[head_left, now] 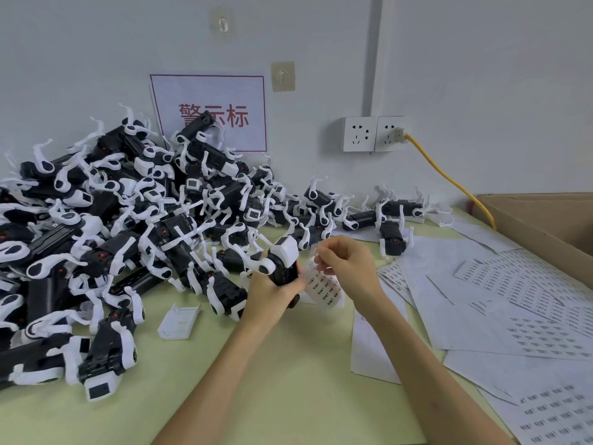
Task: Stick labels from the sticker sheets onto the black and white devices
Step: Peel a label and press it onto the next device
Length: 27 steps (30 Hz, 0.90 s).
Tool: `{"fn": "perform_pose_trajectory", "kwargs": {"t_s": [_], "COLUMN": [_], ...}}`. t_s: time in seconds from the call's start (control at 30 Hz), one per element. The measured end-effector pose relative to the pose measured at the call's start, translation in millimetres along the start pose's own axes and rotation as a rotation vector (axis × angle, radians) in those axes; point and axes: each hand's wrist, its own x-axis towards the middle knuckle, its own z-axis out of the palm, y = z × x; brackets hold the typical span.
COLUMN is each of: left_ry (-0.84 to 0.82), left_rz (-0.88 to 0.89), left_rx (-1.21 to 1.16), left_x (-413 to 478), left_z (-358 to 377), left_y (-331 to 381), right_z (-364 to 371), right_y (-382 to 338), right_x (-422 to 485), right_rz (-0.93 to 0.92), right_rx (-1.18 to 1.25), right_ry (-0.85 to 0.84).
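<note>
My left hand (pixel 272 292) grips a black and white device (pixel 282 260) upright above the table, its white head pointing up. Beside it hangs a small sticker sheet (pixel 322 289) with rows of printed labels, curling down between both hands. My right hand (pixel 345 263) pinches the top edge of that sheet with curled fingers, just right of the device. Whether a label is peeled off cannot be told.
A large pile of black and white devices (pixel 128 226) covers the left and back of the green table (pixel 256 380). A loose white plastic cover (pixel 179 321) lies near the pile. More sticker sheets (pixel 513 284) and blank papers spread at right, beside a cardboard box (pixel 545 220). A yellow cable (pixel 449 178) runs from the wall socket.
</note>
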Motion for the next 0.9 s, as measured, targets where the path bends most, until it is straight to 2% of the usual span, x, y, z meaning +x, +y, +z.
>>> {"fn": "perform_pose_trajectory", "kwargs": {"t_s": [0.23,0.5,0.67,0.77,0.9], "left_ry": [-0.001,-0.091,-0.079,-0.087,-0.109], "left_rz": [-0.128,-0.164,-0.237,-0.263,-0.214], "left_rx": [-0.243,-0.250,-0.249,-0.225,-0.224], "left_x": [0,-1,0,-1,-2], "left_z": [-6,-8,-7,-5,-3], "left_y": [14,20,17,14,15], "right_z": [0,0,1,2,4], "right_y": [-1,0,1,2,4], "right_x": [-1,-1,0,1,-1], "right_rz": [-0.035,-0.117,-0.150,-0.167,-0.253], "right_rx": [0.080,0.052,0.057,-0.018,-0.197], "right_ry": [-0.009,-0.037,0.016,0.067,0.061]}}
